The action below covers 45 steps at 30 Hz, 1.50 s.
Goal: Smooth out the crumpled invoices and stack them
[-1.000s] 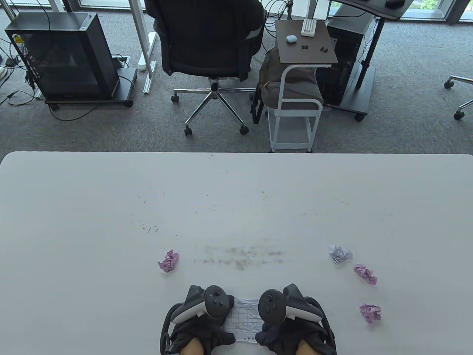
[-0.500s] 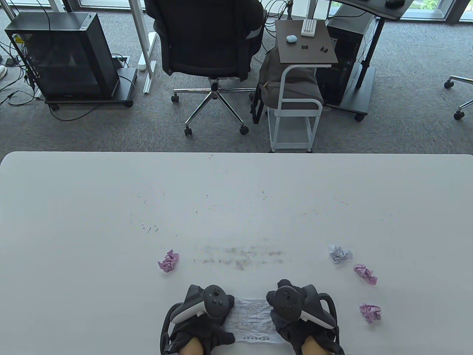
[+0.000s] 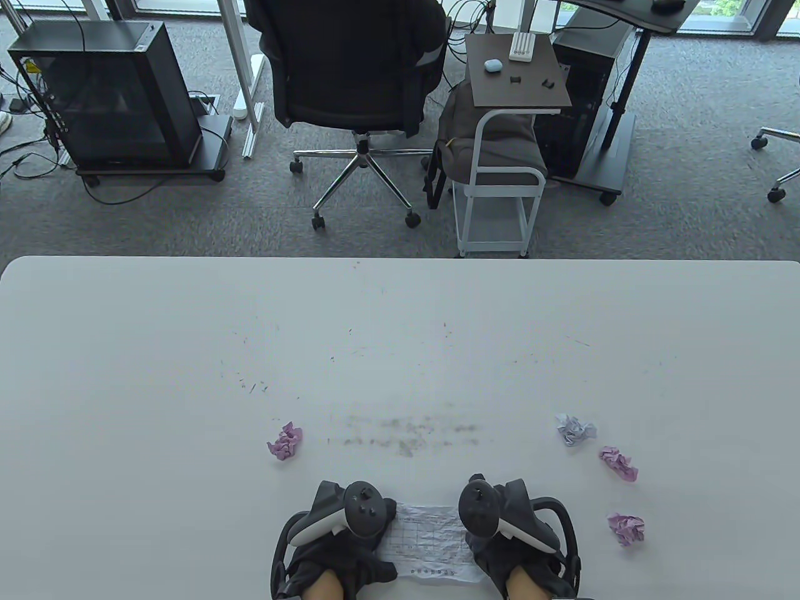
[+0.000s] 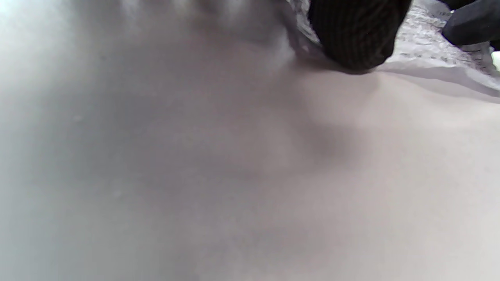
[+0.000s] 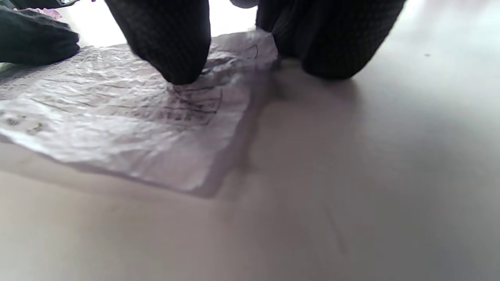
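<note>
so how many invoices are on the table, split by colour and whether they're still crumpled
purple crumpled invoices: 3
white crumpled invoice: 1
white invoice spread out under left hand and right hand: 1
total: 5

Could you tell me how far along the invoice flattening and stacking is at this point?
Early. No finished stack is visible. In hand: one white invoice, opened but wrinkled, is pressed on the table by the left hand and right hand. Left: four crumpled balls, a purple one left, a white one and two purple ones right.
</note>
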Each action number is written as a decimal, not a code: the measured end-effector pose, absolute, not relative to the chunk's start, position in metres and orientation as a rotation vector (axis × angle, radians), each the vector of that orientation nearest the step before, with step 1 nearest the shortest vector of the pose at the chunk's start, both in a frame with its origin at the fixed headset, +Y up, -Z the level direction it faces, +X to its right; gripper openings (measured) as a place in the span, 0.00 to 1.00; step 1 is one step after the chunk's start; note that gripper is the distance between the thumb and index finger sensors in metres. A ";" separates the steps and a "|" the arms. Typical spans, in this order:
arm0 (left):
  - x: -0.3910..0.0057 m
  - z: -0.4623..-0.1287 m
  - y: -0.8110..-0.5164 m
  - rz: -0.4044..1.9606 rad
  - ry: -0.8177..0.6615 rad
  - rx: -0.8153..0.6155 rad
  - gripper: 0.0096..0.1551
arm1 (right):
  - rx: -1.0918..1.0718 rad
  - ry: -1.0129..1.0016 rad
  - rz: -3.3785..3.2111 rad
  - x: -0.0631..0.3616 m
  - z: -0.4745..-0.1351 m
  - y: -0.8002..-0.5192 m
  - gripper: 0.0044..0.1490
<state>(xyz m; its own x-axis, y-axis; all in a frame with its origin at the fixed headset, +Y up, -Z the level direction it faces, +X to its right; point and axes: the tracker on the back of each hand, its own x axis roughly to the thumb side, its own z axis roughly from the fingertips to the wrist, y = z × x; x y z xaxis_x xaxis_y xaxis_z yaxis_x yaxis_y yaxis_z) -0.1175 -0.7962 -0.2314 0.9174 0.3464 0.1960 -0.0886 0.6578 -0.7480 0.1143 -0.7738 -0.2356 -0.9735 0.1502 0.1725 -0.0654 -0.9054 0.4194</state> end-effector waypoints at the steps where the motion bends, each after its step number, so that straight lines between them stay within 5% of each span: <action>1: -0.117 -0.231 -0.796 0.251 -0.338 -0.819 0.53 | 0.297 0.635 2.940 0.115 -0.236 -0.774 0.54; 8: -0.118 -0.231 -0.796 0.251 -0.336 -0.817 0.53 | 0.242 0.599 2.902 0.118 -0.235 -0.775 0.46; 15: -0.118 -0.231 -0.796 0.254 -0.335 -0.816 0.53 | 0.226 0.377 2.908 0.121 -0.234 -0.767 0.24; 45: -0.118 -0.231 -0.795 0.263 -0.324 -0.825 0.57 | 0.388 0.128 2.515 0.138 -0.227 -0.714 0.26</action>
<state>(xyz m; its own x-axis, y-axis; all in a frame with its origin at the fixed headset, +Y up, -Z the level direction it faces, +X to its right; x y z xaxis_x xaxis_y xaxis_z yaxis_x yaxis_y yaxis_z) -0.1176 -0.7949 -0.2308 0.9191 0.3510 0.1789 -0.1024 0.6513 -0.7519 0.1382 -0.7137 -0.2270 -0.7863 0.5665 0.2466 -0.5386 -0.8240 0.1757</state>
